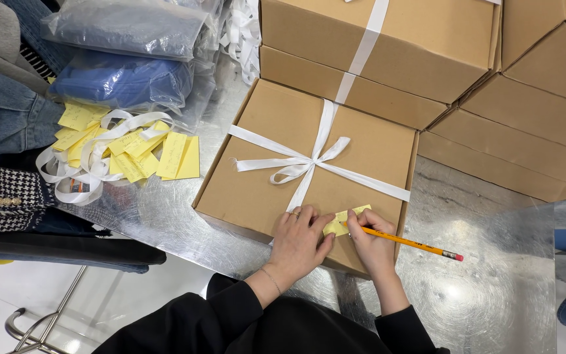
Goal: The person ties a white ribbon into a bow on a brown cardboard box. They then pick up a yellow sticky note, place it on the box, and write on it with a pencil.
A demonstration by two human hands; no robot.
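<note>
i see my left hand (298, 240) lying flat and open on the brown cardboard box tied with a white ribbon bow (276, 167), its fingertips pinning a small yellow paper note (346, 219) at the box's near edge. my right hand (369, 241) is closed around a yellow pencil with a pink eraser (414, 244), tip touching the note. the box sits on the shiny metal surface (486, 288). to the left lie loose yellow slips (178, 156) and bagged blue clothing (122, 82); more cardboard boxes (394, 46) are stacked behind.
</note>
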